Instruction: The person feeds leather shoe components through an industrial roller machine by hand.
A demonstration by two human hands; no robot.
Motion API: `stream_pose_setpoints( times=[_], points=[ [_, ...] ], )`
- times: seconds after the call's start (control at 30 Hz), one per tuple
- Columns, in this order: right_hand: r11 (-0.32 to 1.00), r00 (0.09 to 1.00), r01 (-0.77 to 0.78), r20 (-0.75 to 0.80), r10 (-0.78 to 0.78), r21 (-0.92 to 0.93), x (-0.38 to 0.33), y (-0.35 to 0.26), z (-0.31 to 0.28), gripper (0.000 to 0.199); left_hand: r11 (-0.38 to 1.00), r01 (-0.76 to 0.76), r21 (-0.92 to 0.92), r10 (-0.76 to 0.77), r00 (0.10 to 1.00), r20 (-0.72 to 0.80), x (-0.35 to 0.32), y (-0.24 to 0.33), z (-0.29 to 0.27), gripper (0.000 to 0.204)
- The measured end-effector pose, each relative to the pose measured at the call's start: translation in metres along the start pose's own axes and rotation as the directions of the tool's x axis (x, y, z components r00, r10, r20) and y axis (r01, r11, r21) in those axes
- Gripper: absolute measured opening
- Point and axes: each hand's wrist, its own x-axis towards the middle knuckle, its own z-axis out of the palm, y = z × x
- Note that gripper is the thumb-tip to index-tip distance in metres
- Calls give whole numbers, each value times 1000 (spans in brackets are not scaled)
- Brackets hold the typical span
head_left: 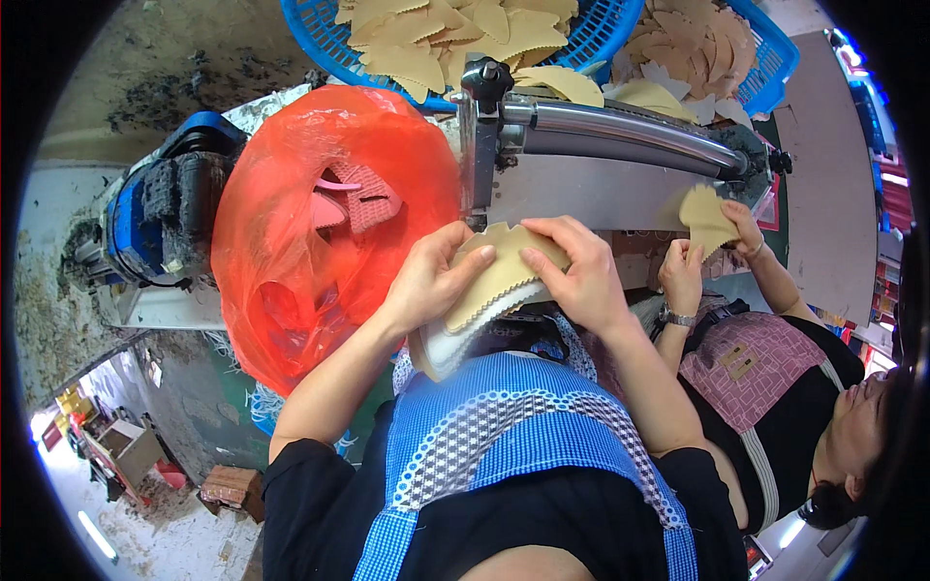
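In front of my apron, both hands grip a tan shoe-upper piece (494, 276) with a zigzag-cut edge. My left hand (431, 276) is closed on its left side, thumb on top. On the right side, my right hand (581, 276) pinches it the same way. A white fuzzy layer (455, 349) shows under its lower edge; whether the two are joined I cannot tell. Just beyond my hands lies the metal bed (572, 189) of a roller machine, whose shiny roller (630, 133) runs across behind it.
A red plastic bag (262, 242) with pink textured pieces (373, 198) stands left of my hands. Beyond it is a dusty blue motor (145, 223). Blue baskets (325, 44) of tan pieces sit at the back. At right, a co-worker's hands (683, 276) hold another tan piece (707, 218).
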Motion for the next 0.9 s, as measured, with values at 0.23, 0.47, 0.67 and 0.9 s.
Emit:
stream_pose_setpoints(
  times=[0.23,0.47,0.67,0.9],
  points=[
    [935,918,229,-260,-300,-271,-1,-8,6,18,999,31,-28,-34,993,-117,3,1,13,26],
    [852,952,-293,54,300,434,-10,-6,-10,24,984,-67,-163,70,997,13,-16,12,11,25],
    [742,906,-414,163,390,528,-8,-6,0,25,985,7,-171,0,999,40,-16,-4,5,23],
    [917,979,-170,-45,200,361,-29,-18,3,22,978,-157,135,172,979,-110,-17,4,18,15]
  ],
)
